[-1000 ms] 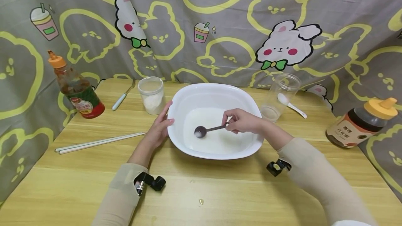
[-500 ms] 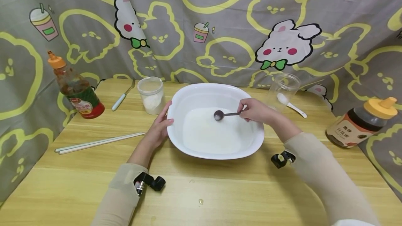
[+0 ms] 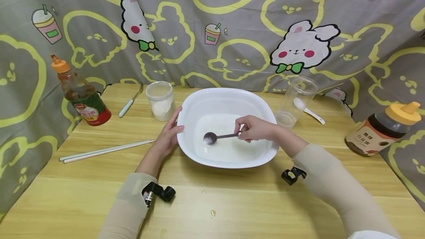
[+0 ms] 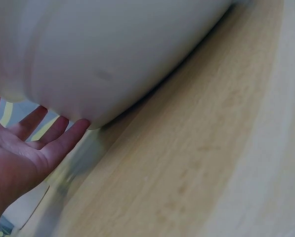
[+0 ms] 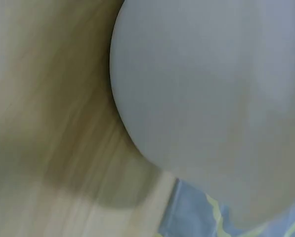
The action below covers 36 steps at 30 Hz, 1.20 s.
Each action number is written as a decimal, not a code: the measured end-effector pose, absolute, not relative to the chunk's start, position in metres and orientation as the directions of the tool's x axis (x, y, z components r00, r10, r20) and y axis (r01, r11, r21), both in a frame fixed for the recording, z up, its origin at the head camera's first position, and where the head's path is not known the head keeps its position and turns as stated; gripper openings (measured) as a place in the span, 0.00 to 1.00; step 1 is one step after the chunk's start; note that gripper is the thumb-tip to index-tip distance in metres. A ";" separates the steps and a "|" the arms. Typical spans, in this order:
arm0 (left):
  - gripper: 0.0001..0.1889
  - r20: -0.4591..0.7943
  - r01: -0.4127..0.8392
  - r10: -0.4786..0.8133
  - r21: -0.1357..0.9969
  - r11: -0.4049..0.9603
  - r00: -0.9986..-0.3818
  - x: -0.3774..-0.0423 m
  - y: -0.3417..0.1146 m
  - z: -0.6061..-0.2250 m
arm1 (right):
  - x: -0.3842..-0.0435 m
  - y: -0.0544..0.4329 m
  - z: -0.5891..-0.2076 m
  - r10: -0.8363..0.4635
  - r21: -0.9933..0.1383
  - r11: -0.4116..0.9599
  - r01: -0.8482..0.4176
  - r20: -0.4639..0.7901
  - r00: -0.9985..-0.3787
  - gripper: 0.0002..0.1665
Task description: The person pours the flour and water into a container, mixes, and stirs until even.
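Observation:
A white basin (image 3: 229,165) stands on the table with a shallow layer of milky white liquid (image 3: 220,150) in it. At its left side my left hand (image 3: 166,139) holds the basin, thumb over the rim and fingers against the outer wall. The left wrist view shows those fingers (image 4: 63,140) spread, tips on the wall. Over the basin, my right hand (image 3: 255,128) pinches the handle of a dark brown measuring spoon (image 3: 210,138), whose round bowl is down at the liquid. In the right wrist view only the basin's outer wall (image 5: 201,98) shows; the hand is hidden.
Behind the left hand stands a jar of white powder (image 3: 161,102). Chopsticks (image 3: 106,151), a blue-handled knife (image 3: 127,106) and a red sauce bottle (image 3: 87,100) are on the left. A clear jar (image 3: 289,108), white spoon (image 3: 312,114) and honey bottle (image 3: 375,134) are on the right.
My right hand carried the measuring spoon right and toward the back of the basin, then back to the left and nearer the front. The left hand stayed on the basin.

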State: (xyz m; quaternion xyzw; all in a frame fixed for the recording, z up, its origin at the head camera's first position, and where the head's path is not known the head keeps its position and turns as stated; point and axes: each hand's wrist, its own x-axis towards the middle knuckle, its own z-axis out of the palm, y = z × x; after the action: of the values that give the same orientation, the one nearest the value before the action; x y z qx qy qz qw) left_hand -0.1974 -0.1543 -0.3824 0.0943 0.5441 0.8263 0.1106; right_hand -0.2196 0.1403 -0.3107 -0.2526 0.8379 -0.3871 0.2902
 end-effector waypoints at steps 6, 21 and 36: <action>0.36 0.031 -0.079 0.279 0.924 -0.373 -0.960 -0.198 -0.154 -0.383 | -0.211 0.168 -0.296 -0.660 -0.741 0.616 -0.267 -0.301 -0.688 0.04; 0.36 0.034 -0.079 0.286 0.924 -0.374 -0.958 -0.197 -0.155 -0.382 | -0.244 0.155 -0.305 -0.397 -0.701 0.704 -0.115 -0.254 -0.882 0.09; 0.37 0.042 -0.076 0.287 0.918 -0.388 -0.957 -0.197 -0.155 -0.383 | -0.210 0.146 -0.305 -0.681 -0.786 0.574 -0.228 -0.304 -0.666 0.05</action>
State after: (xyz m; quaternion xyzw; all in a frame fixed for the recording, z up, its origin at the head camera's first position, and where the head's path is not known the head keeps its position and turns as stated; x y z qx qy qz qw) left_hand -0.1968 -0.1552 -0.3831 0.0973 0.5421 0.8274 0.1095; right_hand -0.2103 0.1456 -0.3050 -0.2727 0.8334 -0.3721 0.3042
